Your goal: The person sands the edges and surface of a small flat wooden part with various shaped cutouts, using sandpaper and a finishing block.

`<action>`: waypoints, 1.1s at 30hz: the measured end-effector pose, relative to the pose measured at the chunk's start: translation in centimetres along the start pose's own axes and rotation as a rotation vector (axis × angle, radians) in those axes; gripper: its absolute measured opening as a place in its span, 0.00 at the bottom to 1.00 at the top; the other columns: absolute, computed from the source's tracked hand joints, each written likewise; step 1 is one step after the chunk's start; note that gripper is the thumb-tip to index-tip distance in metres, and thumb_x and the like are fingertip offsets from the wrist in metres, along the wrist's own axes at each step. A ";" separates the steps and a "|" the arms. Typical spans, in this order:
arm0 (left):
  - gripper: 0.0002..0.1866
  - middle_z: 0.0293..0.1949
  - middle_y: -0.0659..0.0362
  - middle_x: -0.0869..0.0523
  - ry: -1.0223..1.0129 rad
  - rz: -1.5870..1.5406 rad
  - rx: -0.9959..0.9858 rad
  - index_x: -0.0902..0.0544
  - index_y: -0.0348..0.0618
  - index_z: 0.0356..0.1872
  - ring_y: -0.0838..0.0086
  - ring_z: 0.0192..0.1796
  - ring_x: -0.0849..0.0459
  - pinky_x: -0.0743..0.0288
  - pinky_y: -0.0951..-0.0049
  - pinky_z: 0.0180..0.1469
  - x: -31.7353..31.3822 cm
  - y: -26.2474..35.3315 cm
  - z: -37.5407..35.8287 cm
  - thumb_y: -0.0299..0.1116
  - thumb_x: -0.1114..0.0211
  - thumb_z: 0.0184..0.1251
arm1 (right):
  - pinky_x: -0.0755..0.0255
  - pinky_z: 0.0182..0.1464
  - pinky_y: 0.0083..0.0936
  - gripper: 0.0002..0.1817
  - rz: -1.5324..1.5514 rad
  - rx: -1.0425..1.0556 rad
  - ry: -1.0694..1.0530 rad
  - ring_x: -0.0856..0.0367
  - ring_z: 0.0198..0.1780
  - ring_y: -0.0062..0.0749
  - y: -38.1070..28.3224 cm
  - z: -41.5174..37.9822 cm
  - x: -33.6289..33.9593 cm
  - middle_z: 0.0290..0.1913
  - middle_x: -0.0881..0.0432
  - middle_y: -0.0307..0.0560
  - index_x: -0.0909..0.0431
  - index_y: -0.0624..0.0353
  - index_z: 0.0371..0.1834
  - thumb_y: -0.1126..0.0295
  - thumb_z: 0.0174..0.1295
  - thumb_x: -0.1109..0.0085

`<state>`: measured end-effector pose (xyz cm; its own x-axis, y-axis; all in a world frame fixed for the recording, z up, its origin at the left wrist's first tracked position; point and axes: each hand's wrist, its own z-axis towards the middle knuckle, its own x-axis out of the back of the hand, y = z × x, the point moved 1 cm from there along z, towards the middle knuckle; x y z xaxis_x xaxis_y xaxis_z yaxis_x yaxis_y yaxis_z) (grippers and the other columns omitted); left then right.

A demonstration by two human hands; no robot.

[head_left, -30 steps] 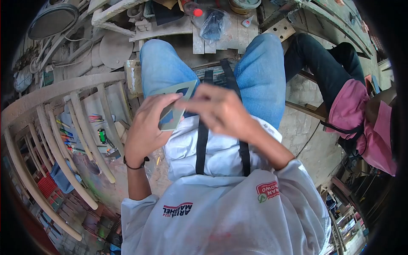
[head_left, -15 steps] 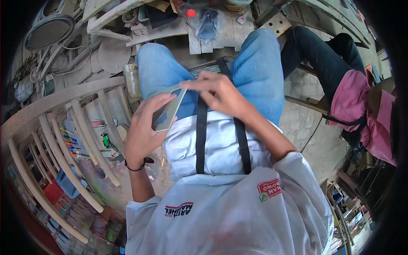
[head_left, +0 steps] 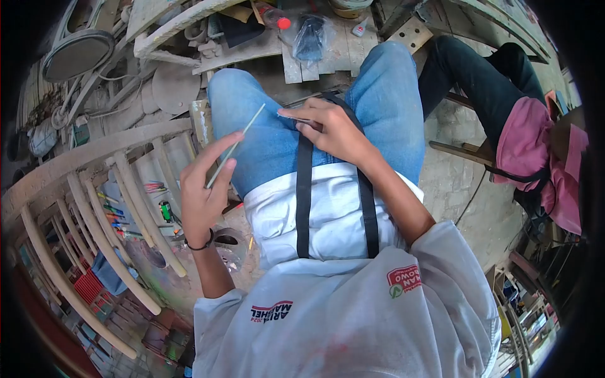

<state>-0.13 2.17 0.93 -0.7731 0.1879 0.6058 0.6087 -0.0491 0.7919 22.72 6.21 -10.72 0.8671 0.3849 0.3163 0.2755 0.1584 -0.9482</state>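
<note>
My left hand (head_left: 205, 186) pinches a thin flat rectangular panel (head_left: 237, 145) between thumb and fingertips. The panel is turned edge-on, so only a narrow pale greenish strip of it shows above my thigh. To the right, my right hand (head_left: 334, 129) is closed on a small thin flat piece (head_left: 291, 114) that pokes out past the fingertips; its kind is not clear. The two hands are apart, and the small piece does not touch the panel. Both are over my lap, above the blue jeans (head_left: 268, 142) and the white cloth with black straps (head_left: 304, 201).
A slatted wooden piece (head_left: 104, 167) stands at the left, with pens (head_left: 113, 211) behind it. Ahead, a low wooden bench (head_left: 290, 70) bears a red-capped bottle (head_left: 283, 22) and a plastic bag (head_left: 312, 39). Another person in a pink top (head_left: 523, 135) sits at the right.
My left hand has turned the panel from showing its face to edge-on and drawn it slightly left. My right hand has come away from the panel's upper corner.
</note>
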 end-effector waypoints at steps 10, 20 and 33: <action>0.13 0.49 0.48 0.13 0.275 -0.083 0.070 0.23 0.33 0.56 0.69 0.47 0.12 0.21 0.73 0.49 1.1 1.6 -1.5 0.27 0.48 0.76 | 0.33 0.31 0.19 0.24 0.196 -0.199 0.053 0.35 0.25 0.17 0.5 0.4 0.8 0.28 0.25 0.35 0.21 0.54 0.63 0.80 0.63 0.40; 0.18 0.54 0.45 0.18 0.273 -0.421 0.196 0.27 0.29 0.60 0.66 0.54 0.16 0.19 0.67 0.56 -0.7 0.8 -1.4 0.32 0.53 0.80 | 0.27 0.39 0.26 0.32 0.061 0.252 0.196 0.25 0.37 0.32 -4.8 2.9 -3.9 0.39 0.26 0.47 0.20 0.49 0.63 0.86 0.52 0.44; 0.18 0.46 0.54 0.13 0.286 -0.408 0.335 0.22 0.30 0.58 0.75 0.41 0.14 0.21 0.77 0.40 -0.2 -0.1 -1.0 0.34 0.51 0.80 | 0.24 0.44 0.29 0.32 0.061 0.340 0.237 0.24 0.36 0.39 -4.3 5.7 -6.4 0.39 0.28 0.50 0.18 0.53 0.60 0.90 0.51 0.50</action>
<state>-0.28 1.13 0.79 -0.9450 -0.1476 0.2918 0.2401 0.2925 0.9256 13.58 8.25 -8.52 0.9601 0.1890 0.2064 0.1025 0.4486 -0.8878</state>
